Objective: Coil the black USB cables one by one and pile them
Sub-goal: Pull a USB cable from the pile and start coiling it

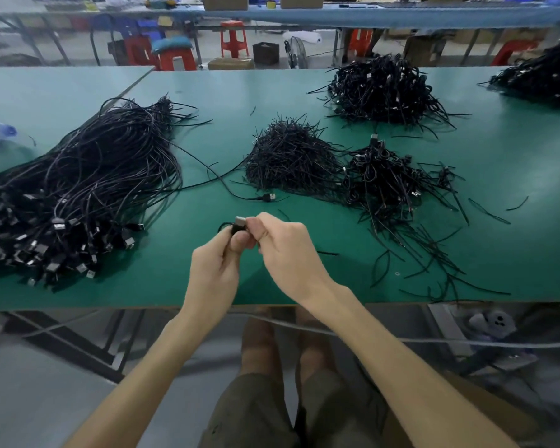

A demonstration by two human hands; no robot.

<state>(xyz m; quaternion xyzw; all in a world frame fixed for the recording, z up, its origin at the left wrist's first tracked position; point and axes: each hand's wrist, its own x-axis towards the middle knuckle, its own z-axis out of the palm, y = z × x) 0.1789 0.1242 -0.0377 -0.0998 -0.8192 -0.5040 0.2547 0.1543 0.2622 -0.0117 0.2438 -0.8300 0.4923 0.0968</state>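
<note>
Green table (207,92): uncoiled bundle (88,176) at left, coiled pile (382,179) right of centre. Near front edge, left grip (212,270) & right grip (285,250) both pinch one bunched cable (238,226), plug up-left. Pile lies fwd-right, right grip nearer.

no text, label or number can be read anywhere — not on cables, boxes or stools.
</note>
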